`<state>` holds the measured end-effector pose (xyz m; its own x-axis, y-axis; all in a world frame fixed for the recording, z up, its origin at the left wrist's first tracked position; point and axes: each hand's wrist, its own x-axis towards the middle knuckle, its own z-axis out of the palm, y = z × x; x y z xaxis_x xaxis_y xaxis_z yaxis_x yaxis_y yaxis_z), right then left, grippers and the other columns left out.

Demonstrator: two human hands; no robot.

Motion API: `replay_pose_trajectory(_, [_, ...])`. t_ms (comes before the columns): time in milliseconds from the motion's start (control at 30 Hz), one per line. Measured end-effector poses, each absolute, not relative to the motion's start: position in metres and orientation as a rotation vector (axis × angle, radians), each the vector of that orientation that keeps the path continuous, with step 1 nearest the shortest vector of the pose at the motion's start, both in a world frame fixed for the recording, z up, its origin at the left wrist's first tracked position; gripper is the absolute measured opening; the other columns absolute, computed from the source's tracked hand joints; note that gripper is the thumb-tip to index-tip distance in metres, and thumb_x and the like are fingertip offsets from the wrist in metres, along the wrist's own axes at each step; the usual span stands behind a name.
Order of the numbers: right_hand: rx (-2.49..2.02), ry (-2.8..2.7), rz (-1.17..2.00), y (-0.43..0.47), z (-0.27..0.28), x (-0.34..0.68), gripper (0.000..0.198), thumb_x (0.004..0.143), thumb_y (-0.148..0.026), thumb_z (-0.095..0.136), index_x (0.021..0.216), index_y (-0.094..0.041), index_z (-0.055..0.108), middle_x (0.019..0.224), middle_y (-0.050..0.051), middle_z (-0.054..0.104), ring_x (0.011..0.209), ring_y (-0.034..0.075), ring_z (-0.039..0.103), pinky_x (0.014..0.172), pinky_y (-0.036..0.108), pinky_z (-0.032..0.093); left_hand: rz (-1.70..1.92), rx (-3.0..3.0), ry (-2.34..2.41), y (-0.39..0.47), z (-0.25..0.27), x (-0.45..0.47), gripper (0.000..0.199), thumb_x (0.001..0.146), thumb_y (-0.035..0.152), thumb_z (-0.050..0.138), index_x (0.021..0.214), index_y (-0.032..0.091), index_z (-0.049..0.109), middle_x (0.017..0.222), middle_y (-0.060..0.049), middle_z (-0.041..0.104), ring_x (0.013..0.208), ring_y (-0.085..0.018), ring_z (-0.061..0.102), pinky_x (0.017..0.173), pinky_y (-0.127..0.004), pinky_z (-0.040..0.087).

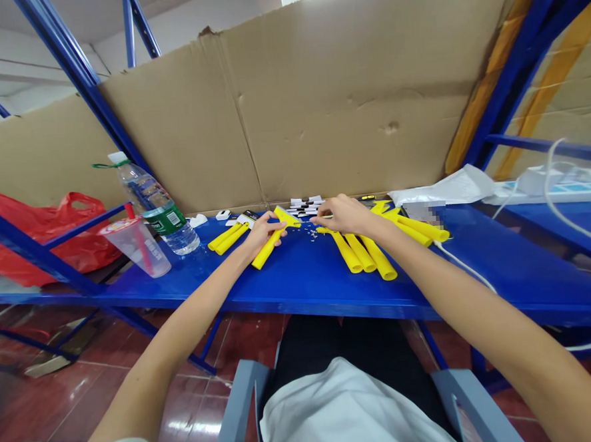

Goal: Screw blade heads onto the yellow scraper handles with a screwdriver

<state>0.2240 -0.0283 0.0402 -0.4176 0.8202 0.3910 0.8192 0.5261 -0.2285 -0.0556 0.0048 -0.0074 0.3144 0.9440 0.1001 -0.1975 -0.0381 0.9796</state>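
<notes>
Smooth yellow tool (264,252), round handle (262,258), flat head (288,217). Left hand (266,235) wrapped round its middle, head sticking out past fingers, over shiny blue table (299,284). Right hand (344,216) beside head; can't tell its hold.

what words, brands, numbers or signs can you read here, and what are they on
None can be read with certainty.
Green label on the water bottle: pale marks, too small to read.
Black-and-white card by the left hand: any print too small.
</notes>
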Motion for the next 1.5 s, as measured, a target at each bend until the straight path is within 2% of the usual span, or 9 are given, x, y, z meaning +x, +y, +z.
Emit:
replay_pose_trajectory(133, [-1.206, -2.371, -0.001, -0.024, 0.037, 0.226, 0.028, 0.088, -0.038, 0.088, 0.109, -0.021, 0.079, 0.115, 0.010, 0.084, 0.103, 0.029, 0.077, 0.085, 0.034, 0.052, 1.106, 1.255, 0.794, 0.004, -0.007, -0.054, 0.059, 0.066, 0.023, 0.098, 0.096, 0.025, 0.046, 0.083, 0.001, 0.066, 0.062, -0.014, 0.065, 0.042, -0.016, 0.037])
replay_pose_trajectory(267, [-1.277, -2.349, -0.078, -0.027, 0.040, 0.225, 0.015, 0.096, -0.035, 0.078, 0.105, -0.023, 0.082, 0.108, 0.008, 0.085, 0.101, 0.029, 0.077, 0.081, 0.034, 0.049, 1.121, 1.266, 0.775, 0.004, -0.005, -0.056, 0.057, 0.068, 0.024, 0.097, 0.097, 0.024, 0.048, 0.091, -0.001, 0.069, 0.064, -0.013, 0.065, 0.043, -0.016, 0.038])
replay_pose_trajectory(433, [-1.300, -2.310, -0.077, -0.027, 0.040, 0.226, 0.027, 0.100, -0.046, 0.076, 0.110, -0.022, 0.081, 0.115, 0.012, 0.081, 0.105, 0.032, 0.076, 0.085, 0.037, 0.052, 1.122, 1.253, 0.771, 0.004, -0.006, -0.056, 0.058, 0.067, 0.024, 0.098, 0.097, 0.024, 0.047, 0.089, 0.000, 0.068, 0.063, -0.013, 0.065, 0.043, -0.016, 0.038])
replay_pose_trajectory(567, [-1.165, -2.363, -0.078, -0.021, 0.037, 0.229, 0.041, 0.085, -0.029, 0.090, 0.121, -0.020, 0.075, 0.122, 0.013, 0.078, 0.107, 0.030, 0.075, 0.089, 0.036, 0.054, 1.117, 1.254, 0.770, 0.005, -0.007, -0.056, 0.059, 0.067, 0.023, 0.098, 0.096, 0.024, 0.047, 0.089, -0.001, 0.069, 0.063, -0.013, 0.065, 0.042, -0.016, 0.037])
replay_pose_trajectory(733, [-1.224, -2.237, -0.059, -0.026, 0.042, 0.226, 0.014, 0.094, -0.034, 0.082, 0.103, -0.024, 0.079, 0.104, 0.006, 0.084, 0.102, 0.029, 0.077, 0.080, 0.034, 0.051, 1.135, 1.249, 0.766, 0.006, -0.006, -0.056, 0.058, 0.067, 0.024, 0.098, 0.097, 0.024, 0.047, 0.090, -0.001, 0.069, 0.063, -0.013, 0.065, 0.043, -0.016, 0.038])
replay_pose_trajectory(867, [-1.250, -2.223, -0.045, -0.025, 0.041, 0.225, 0.022, 0.096, -0.046, 0.081, 0.099, -0.024, 0.078, 0.107, 0.008, 0.084, 0.103, 0.030, 0.077, 0.083, 0.036, 0.052, 1.130, 1.251, 0.765, 0.006, -0.006, -0.056, 0.059, 0.067, 0.024, 0.097, 0.097, 0.024, 0.047, 0.086, 0.000, 0.068, 0.063, -0.014, 0.066, 0.043, -0.016, 0.037])
replay_pose_trajectory(1000, [-1.104, -2.332, -0.020, -0.021, 0.037, 0.227, 0.040, 0.082, -0.029, 0.092, 0.117, -0.022, 0.074, 0.123, 0.011, 0.080, 0.111, 0.030, 0.075, 0.090, 0.036, 0.055, 1.128, 1.251, 0.783, 0.006, -0.006, -0.056, 0.059, 0.067, 0.024, 0.097, 0.096, 0.025, 0.046, 0.086, -0.001, 0.068, 0.063, -0.014, 0.066, 0.044, -0.016, 0.037])
replay_pose_trajectory(1267, [-1.309, -2.247, -0.050, -0.030, 0.042, 0.223, 0.024, 0.097, -0.048, 0.080, 0.102, -0.024, 0.077, 0.111, 0.008, 0.085, 0.104, 0.031, 0.076, 0.081, 0.035, 0.050, 1.152, 1.252, 0.757, 0.005, -0.005, -0.057, 0.058, 0.067, 0.024, 0.097, 0.097, 0.025, 0.047, 0.087, 0.000, 0.068, 0.064, -0.014, 0.065, 0.043, -0.016, 0.037])
replay_pose_trajectory(1500, [-1.216, -2.305, -0.075, -0.032, 0.044, 0.223, 0.010, 0.095, -0.030, 0.078, 0.103, -0.024, 0.080, 0.112, 0.006, 0.084, 0.103, 0.028, 0.076, 0.080, 0.033, 0.049, 1.150, 1.250, 0.773, 0.004, -0.004, -0.057, 0.058, 0.067, 0.024, 0.097, 0.097, 0.024, 0.048, 0.089, -0.001, 0.069, 0.064, -0.013, 0.065, 0.044, -0.016, 0.037])
